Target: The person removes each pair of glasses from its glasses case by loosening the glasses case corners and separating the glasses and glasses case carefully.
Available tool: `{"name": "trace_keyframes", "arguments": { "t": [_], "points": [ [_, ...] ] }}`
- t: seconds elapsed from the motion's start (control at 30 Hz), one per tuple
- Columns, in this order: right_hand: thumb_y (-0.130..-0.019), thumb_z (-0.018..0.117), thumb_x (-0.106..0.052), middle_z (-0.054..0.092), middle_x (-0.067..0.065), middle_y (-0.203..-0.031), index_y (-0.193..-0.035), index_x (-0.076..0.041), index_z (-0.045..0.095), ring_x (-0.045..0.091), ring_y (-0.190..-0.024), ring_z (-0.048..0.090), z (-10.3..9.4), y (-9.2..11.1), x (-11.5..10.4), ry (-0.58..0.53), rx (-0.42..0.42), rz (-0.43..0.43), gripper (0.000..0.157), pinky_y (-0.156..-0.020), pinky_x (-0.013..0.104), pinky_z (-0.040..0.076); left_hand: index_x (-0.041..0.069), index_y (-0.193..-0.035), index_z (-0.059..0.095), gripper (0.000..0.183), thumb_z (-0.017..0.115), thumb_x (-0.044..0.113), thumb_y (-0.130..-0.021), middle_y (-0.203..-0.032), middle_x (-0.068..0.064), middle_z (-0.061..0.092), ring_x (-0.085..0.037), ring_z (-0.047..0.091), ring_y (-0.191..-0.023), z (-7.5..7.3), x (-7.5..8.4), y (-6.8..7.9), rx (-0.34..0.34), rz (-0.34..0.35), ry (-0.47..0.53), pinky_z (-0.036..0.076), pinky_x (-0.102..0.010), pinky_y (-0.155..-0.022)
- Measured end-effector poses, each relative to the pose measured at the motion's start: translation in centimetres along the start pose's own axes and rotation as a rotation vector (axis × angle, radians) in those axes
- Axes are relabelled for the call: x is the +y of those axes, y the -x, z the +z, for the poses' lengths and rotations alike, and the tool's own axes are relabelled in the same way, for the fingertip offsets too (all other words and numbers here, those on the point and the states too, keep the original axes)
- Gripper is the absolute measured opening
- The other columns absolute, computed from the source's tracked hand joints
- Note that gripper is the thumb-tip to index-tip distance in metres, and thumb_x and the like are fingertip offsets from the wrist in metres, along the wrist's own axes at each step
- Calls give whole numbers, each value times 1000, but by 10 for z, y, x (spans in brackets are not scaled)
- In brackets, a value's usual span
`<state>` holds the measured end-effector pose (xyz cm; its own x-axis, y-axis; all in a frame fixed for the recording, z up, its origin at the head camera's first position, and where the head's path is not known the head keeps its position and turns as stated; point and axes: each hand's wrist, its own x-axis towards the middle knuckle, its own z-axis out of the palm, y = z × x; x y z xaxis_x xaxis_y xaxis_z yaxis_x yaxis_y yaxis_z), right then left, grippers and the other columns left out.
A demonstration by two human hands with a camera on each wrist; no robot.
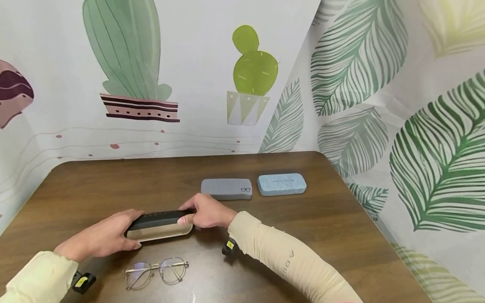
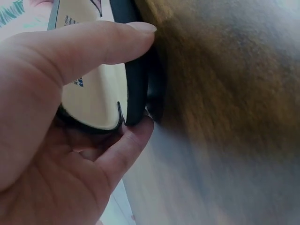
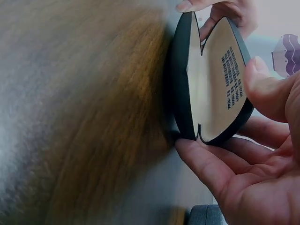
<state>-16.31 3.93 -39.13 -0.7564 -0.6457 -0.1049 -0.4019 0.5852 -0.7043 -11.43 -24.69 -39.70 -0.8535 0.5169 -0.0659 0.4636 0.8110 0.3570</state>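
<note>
A black glasses case (image 1: 163, 232) with beige lining stands partly opened between both hands, its mouth facing the person. The left hand (image 1: 106, 236) grips its left end; in the left wrist view the thumb (image 2: 110, 44) lies across the lower rim and a fingertip is at the hinge side. At the right end, the right hand (image 1: 208, 212) holds the case, its thumb on the lid's edge in the right wrist view. Dark print marks the lid's lining (image 3: 215, 89). Closer to the person, thin metal-framed eyeglasses (image 1: 155, 266) lie on the table with their temples folded.
Behind the right hand lies a grey glasses case (image 1: 223, 188) with a small glasses drawing. Beside it is a light blue case (image 1: 282, 184). Both rest on the brown wooden table (image 1: 303, 235), which meets a printed wall covering at its far edge.
</note>
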Motion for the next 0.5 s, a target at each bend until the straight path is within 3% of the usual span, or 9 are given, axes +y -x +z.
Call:
{"name": "trace_keyframes", "arguments": {
  "t": [0.13, 0.2, 0.37, 0.5],
  "points": [
    [-91, 82, -27, 80, 0, -113, -127, -8, 75, 1, -89, 59, 5, 2, 0, 57, 14, -11, 41, -84, 13, 48, -12, -135, 58, 82, 90, 36, -77, -126, -19, 68, -23, 64, -103, 1, 0, 2, -13, -5, -5, 54, -38, -85],
    [-90, 83, -28, 79, -1, -115, -129, -9, 74, 1, -93, 62, 8, 2, -1, 118, 35, -12, 44, -86, 13, 48, -12, -136, 59, 81, 89, 36, -78, -127, -20, 68, -22, 64, -102, 0, 0, 2, -13, -6, -9, 53, -36, -82],
    [-87, 85, -35, 76, -1, -127, -134, -13, 71, 3, -117, 68, 18, 5, -3, 298, 92, -35, 54, -99, 16, 50, -13, -134, 61, 81, 89, 37, -77, -130, -26, 67, -29, 67, -110, 0, -1, 0, 12, 3, -52, 55, -44, -88],
    [-86, 85, -37, 76, -1, -126, -135, -14, 71, 6, -118, 70, 21, 7, -4, 357, 118, -50, 56, -100, 18, 51, -11, -134, 62, 82, 89, 40, -76, -131, -26, 67, -33, 67, -114, 1, -1, -1, 20, -1, -68, 55, -48, -91]
  ]
}}
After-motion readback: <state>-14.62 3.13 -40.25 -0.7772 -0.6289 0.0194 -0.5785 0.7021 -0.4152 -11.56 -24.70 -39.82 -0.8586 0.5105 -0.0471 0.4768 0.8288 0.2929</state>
